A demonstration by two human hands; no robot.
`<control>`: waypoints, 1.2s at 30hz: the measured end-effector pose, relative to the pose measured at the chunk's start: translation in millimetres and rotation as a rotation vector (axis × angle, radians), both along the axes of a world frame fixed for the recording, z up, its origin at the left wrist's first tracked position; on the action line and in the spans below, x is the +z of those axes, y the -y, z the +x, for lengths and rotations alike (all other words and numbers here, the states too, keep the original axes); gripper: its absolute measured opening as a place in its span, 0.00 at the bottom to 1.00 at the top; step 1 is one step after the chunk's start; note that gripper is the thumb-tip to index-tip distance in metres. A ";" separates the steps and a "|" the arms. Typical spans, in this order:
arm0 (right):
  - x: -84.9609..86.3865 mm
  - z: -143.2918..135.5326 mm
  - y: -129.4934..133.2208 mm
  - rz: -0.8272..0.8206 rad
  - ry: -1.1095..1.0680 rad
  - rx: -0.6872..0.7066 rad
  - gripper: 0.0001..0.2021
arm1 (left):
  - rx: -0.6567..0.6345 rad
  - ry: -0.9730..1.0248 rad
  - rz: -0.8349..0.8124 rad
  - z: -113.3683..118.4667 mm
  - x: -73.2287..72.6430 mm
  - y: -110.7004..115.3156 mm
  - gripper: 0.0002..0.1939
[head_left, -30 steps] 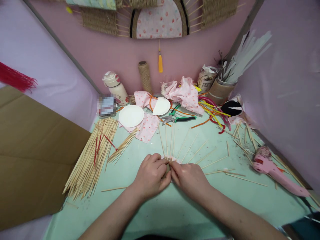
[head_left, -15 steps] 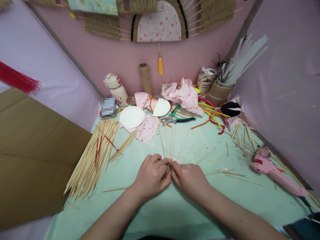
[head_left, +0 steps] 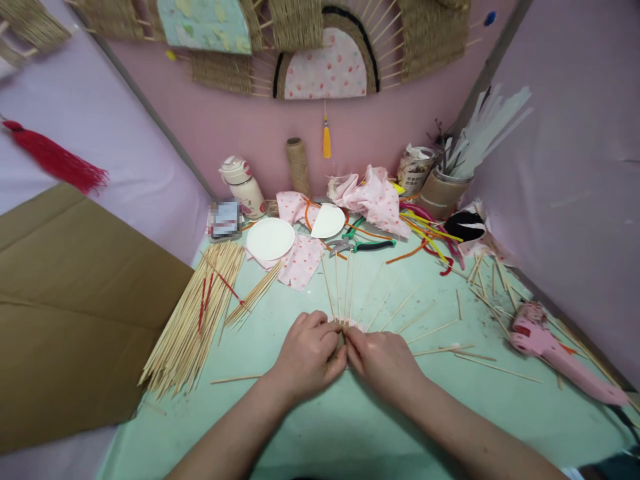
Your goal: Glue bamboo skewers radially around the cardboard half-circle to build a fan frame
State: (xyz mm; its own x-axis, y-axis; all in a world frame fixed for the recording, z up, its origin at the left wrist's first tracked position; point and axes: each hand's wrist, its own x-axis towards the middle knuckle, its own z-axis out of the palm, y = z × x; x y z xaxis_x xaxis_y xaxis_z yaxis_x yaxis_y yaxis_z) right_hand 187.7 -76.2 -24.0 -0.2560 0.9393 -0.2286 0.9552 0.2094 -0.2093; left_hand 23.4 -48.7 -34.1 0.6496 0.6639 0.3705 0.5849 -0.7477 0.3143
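Observation:
Both hands meet over a small pink-patterned piece [head_left: 358, 324] with thin wooden sticks [head_left: 380, 312] fanning out from it, upward and to the right. My left hand [head_left: 311, 350] has its fingers closed on the piece's near side, around a brownish part that is mostly covered. Right beside it, my right hand [head_left: 383, 357] pinches the same piece at the base of the sticks, thumb and fingertips pressed together. The fingers hide most of the piece's middle. One stick [head_left: 235, 380] pokes out left of my left forearm.
Loose sticks [head_left: 195, 327] and brown cardboard [head_left: 75, 313] lie left. Behind are a white disc [head_left: 271, 239], pruning shears [head_left: 370, 246], pink cloth [head_left: 383, 203], a twine roll [head_left: 298, 167] and a bottle [head_left: 243, 188]. A pink glue gun [head_left: 565, 360] lies right.
The view has tilted slightly upward and to the left, so more of the wall hangings shows. Both hands keep their hold on the piece, with barely any movement.

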 end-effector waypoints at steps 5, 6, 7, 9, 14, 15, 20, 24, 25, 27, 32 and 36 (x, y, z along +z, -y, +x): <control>-3.6 -0.2 -0.2 0.038 -0.007 0.010 0.13 | 0.002 0.010 0.011 0.0 -0.4 0.4 0.09; -4.3 -0.2 -0.2 0.041 -0.003 0.011 0.13 | 0.002 0.015 0.017 -0.1 -0.4 0.6 0.09; -4.9 -0.1 0.0 0.042 0.000 0.013 0.13 | 0.003 0.017 0.021 -0.1 -0.4 0.9 0.09; -5.8 0.1 0.4 0.044 0.004 0.019 0.14 | 0.007 0.010 0.020 -0.1 -0.3 1.5 0.09; -7.3 0.1 1.2 0.069 0.003 0.018 0.13 | 0.010 0.004 0.010 -0.2 -0.5 2.2 0.10; -7.5 0.0 1.4 0.075 0.003 0.018 0.13 | 0.012 0.007 0.012 -0.2 -0.6 2.1 0.10; -6.0 -0.1 1.3 0.085 -0.001 0.010 0.13 | 0.016 0.002 0.013 0.2 0.3 1.3 0.10; -3.4 -0.4 1.1 0.078 0.004 -0.002 0.13 | 0.006 0.001 0.018 0.3 -0.5 1.6 0.09; -2.7 0.1 1.7 0.079 -0.002 -0.001 0.13 | 0.005 0.009 0.028 -0.2 -1.2 1.7 0.09; -0.6 2.9 4.1 0.096 -0.031 0.001 0.15 | -0.003 0.038 0.060 -2.0 -2.5 1.6 0.09; 12.6 26.9 5.3 0.178 -0.081 -0.049 0.17 | -0.026 0.177 0.167 -8.8 -0.3 0.2 0.05; 28.4 57.4 -21.1 0.193 0.028 -0.048 0.14 | 0.014 0.248 0.167 -11.2 4.6 -0.1 0.06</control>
